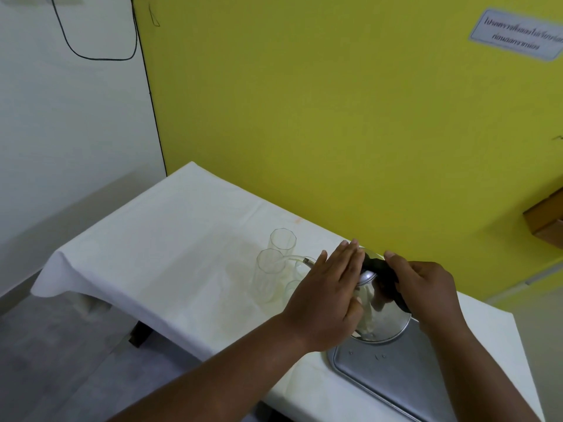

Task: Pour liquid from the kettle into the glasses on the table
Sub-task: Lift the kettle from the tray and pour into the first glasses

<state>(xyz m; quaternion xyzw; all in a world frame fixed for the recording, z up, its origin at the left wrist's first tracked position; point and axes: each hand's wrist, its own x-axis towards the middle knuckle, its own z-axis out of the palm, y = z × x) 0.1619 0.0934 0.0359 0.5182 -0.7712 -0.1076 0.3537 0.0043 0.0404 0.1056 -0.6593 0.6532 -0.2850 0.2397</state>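
Both bare forearms are extended forward from the lower edge of the view, converging toward each other. The left hand [327, 295] is held flat, palm down, with the fingers [350, 254] stretched out straight and kept close together, pointing away and slightly to the right; the thumb is tucked along the inner edge. The right hand [426, 295] is placed just beside the left hand, to its right, with the wrist bent and the fingers curled inward in a grasp around a black handle [387, 278]. The right thumb tip is seen pointing toward the left fingertips, the two hands being nearly touching.
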